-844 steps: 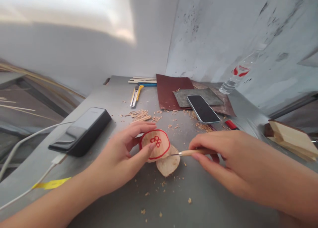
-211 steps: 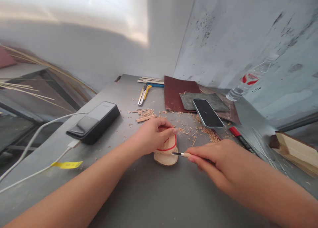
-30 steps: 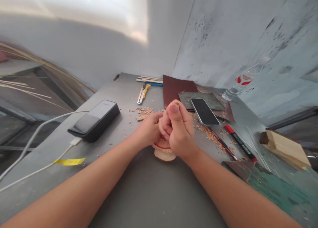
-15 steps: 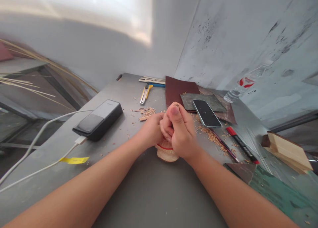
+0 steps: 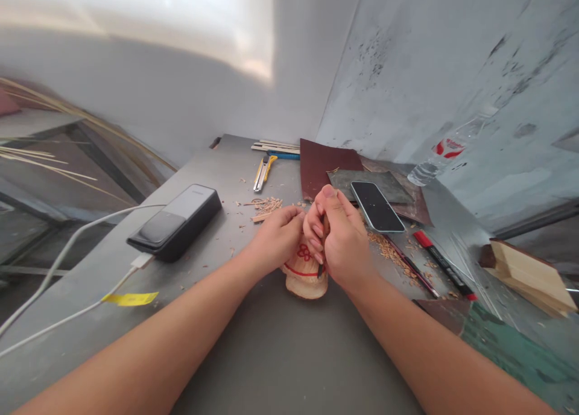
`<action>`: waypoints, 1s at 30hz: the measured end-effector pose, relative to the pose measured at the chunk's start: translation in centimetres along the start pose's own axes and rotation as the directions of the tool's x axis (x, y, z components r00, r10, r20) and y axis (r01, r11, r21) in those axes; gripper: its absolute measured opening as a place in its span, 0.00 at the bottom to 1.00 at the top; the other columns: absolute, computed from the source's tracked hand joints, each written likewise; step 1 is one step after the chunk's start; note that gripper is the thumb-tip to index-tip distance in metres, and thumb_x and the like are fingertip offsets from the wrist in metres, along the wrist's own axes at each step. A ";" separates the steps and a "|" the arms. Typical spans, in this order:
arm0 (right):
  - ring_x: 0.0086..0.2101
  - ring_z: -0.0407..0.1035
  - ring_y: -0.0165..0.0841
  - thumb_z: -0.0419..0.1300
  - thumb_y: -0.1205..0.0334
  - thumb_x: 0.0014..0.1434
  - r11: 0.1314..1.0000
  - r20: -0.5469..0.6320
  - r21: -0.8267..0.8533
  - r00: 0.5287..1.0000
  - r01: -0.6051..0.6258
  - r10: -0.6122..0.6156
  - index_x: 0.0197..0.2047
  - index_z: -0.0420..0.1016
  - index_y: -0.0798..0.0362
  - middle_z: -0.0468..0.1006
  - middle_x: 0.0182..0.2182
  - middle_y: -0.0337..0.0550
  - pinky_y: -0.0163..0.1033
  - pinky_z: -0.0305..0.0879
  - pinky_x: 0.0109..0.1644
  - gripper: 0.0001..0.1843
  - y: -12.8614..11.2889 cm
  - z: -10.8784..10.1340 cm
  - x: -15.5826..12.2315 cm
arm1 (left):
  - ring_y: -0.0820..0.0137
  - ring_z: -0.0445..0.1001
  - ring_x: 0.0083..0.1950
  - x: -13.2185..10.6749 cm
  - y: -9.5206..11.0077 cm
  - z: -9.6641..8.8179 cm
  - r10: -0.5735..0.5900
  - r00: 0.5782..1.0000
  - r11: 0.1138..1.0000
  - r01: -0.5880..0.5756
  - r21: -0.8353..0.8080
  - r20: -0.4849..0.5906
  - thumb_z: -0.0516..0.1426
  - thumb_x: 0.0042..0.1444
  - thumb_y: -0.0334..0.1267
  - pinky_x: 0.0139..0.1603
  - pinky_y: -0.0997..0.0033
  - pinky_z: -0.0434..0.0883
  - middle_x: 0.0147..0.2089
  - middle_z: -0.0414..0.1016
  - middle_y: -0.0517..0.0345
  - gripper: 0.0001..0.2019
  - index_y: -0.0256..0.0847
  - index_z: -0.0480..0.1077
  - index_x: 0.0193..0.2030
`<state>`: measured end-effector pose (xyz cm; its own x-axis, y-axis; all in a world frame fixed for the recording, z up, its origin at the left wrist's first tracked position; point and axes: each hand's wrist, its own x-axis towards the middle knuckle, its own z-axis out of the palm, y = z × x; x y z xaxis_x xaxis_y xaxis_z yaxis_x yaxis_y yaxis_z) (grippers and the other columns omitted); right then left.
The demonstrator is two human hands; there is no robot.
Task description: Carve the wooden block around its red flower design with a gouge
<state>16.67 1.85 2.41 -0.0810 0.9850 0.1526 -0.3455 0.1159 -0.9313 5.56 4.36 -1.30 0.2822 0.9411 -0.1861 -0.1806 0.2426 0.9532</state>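
Observation:
A pale wooden slice [image 5: 304, 272] with a red drawn outline and a small red flower mark lies on another wood slice in the middle of the grey table [image 5: 253, 354]. My left hand [image 5: 277, 239] rests closed over its left side and steadies it. My right hand [image 5: 340, 241] is a fist round a thin carving tool [image 5: 321, 263] held upright. Its dark tip touches the slice's right edge. Most of the handle is hidden inside the fist.
A black power bank [image 5: 176, 221] with a white cable lies left. Behind are a utility knife [image 5: 261, 174], sandpaper sheets [image 5: 323, 164], a phone [image 5: 377, 205], wood shavings, a red marker [image 5: 441, 263] and a water bottle [image 5: 446, 155]. Wood blocks [image 5: 531, 277] sit far right.
My right fist has shifted slightly right and down, uncovering the red flower mark on the slice. The left hand keeps its hold.

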 end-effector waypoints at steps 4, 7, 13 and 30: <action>0.14 0.51 0.24 0.63 0.44 0.68 0.998 -0.042 0.057 0.999 -0.023 0.025 0.29 0.62 0.48 0.61 0.18 0.28 0.27 0.50 0.11 0.23 0.2 0.0 0.2 | 0.72 0.74 0.25 -0.4 0.4 0.6 -0.071 0.997 0.985 0.063 -0.161 -0.042 0.55 0.58 0.26 0.30 0.76 0.72 0.24 0.74 0.59 0.08 0.39 0.70 0.29; 0.14 0.50 0.24 0.65 0.43 0.66 0.995 -0.091 0.096 0.996 -0.018 0.026 0.29 0.62 0.48 0.61 0.17 0.27 0.27 0.50 0.11 0.24 0.2 -0.1 0.4 | 0.70 0.75 0.24 -0.9 1.2 1.2 -0.112 0.992 0.964 0.095 -0.250 -0.053 0.54 0.57 0.25 0.29 0.73 0.74 0.24 0.75 0.58 0.08 0.39 0.71 0.31; 0.15 0.49 0.24 0.64 0.45 0.67 0.986 -0.138 0.165 0.990 0.026 -0.003 0.29 0.62 0.48 0.60 0.17 0.28 0.27 0.50 0.12 0.23 0.2 -0.1 0.5 | 0.67 0.77 0.24 -1.6 3.2 1.5 -0.201 0.978 0.854 0.200 -0.480 0.049 0.52 0.62 0.30 0.27 0.68 0.77 0.28 0.76 0.52 0.11 0.34 0.74 0.31; 0.18 0.42 0.25 0.62 0.39 0.68 0.977 0.200 0.208 0.980 -0.043 0.000 0.26 0.60 0.49 0.50 0.18 0.29 0.32 0.40 0.17 0.28 -3.8 1.2 -1.2 | 0.68 0.76 0.26 -0.7 2.4 -0.1 -0.215 0.975 0.901 0.217 -0.375 0.047 0.58 0.64 0.41 0.30 0.70 0.74 0.28 0.79 0.54 0.12 0.38 0.75 0.32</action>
<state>16.92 0.06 6.16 -0.2667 0.9393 0.2157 -0.5282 0.0447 -0.8479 4.80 4.34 1.06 0.3586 0.8547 -0.3754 -0.4550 0.5112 0.7291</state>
